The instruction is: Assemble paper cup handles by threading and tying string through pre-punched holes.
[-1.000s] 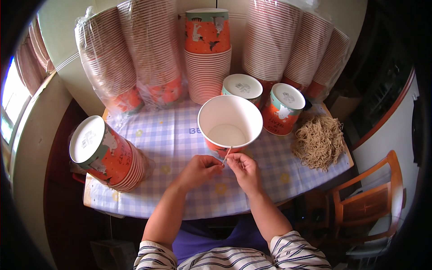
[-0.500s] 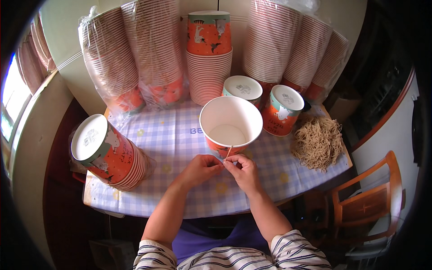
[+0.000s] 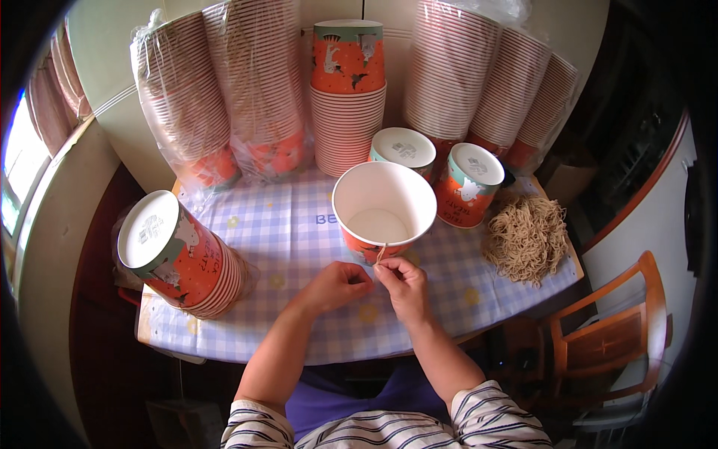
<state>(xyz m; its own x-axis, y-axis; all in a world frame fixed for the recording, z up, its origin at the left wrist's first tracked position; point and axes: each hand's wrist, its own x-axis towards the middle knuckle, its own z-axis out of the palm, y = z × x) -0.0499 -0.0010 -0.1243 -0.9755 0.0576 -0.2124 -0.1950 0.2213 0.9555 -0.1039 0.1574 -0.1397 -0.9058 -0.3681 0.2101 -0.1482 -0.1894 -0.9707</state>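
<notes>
An open orange paper bucket (image 3: 384, 211) with a white inside stands on the checked tablecloth (image 3: 299, 232) right before me. A thin tan string (image 3: 380, 254) hangs at its near rim. My right hand (image 3: 404, 288) pinches that string just below the rim. My left hand (image 3: 336, 286) sits beside it, fingers curled against the bucket's lower wall and touching the string's end.
A heap of tan strings (image 3: 526, 237) lies at the right. Two upturned buckets (image 3: 467, 185) stand behind the open one. A stack lies on its side at the left (image 3: 183, 254). Tall wrapped stacks (image 3: 224, 90) line the wall. A wooden chair (image 3: 613, 337) stands at the right.
Both hands have stayed at the bucket's near rim, with only small finger movements on the string.
</notes>
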